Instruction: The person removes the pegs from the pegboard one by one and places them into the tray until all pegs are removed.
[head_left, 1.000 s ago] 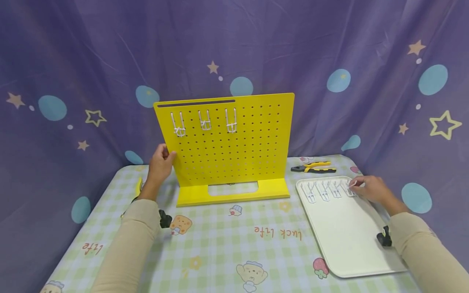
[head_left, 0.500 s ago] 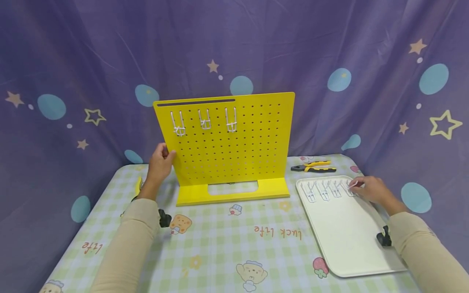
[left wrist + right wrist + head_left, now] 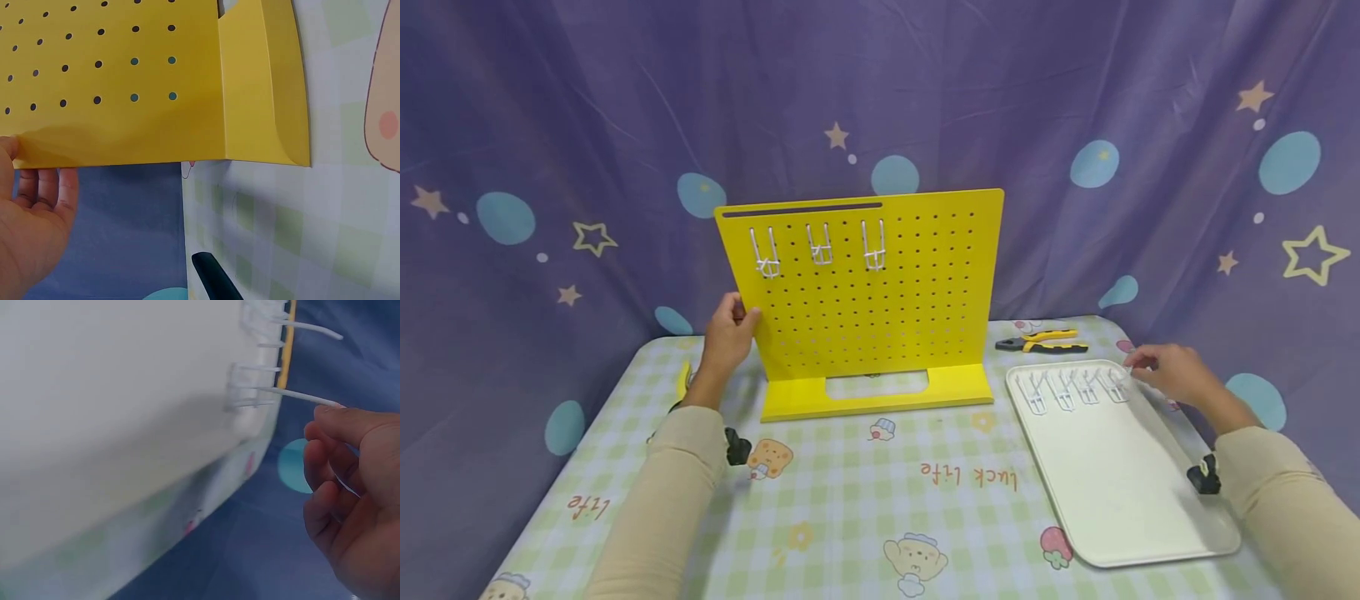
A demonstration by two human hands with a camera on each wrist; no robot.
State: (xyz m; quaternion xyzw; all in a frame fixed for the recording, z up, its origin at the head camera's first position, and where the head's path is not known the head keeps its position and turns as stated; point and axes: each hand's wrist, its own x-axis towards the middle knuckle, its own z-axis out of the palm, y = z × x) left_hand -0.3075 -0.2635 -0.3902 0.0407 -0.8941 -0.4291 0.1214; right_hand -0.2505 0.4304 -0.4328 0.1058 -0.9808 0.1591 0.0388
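Observation:
A yellow pegboard [image 3: 865, 325] stands on its base, with three white wire hooks [image 3: 822, 245] hung along its upper part. My left hand [image 3: 730, 337] grips the board's left edge; the left wrist view has the thumb in front and the other fingers behind. On the right, several white wire hooks [image 3: 1065, 392] lie in a row at the far end of a white tray [image 3: 1138, 500]. My right hand [image 3: 1172, 375] pinches the end of one prong of the rightmost wire hook [image 3: 300, 395]. The exact contact is partly hidden by the thumb.
Yellow-and-black pliers [image 3: 1043, 342] lie behind the tray. Another yellow-handled tool [image 3: 684, 381] is partly hidden beside my left forearm. A checked cloth [image 3: 850, 500] covers the table, and a purple curtain [image 3: 925, 100] hangs behind it.
My right hand has shifted slightly right and back, while the hooks on the tray have stayed almost in place. My left hand and the pegboard have not moved visibly.

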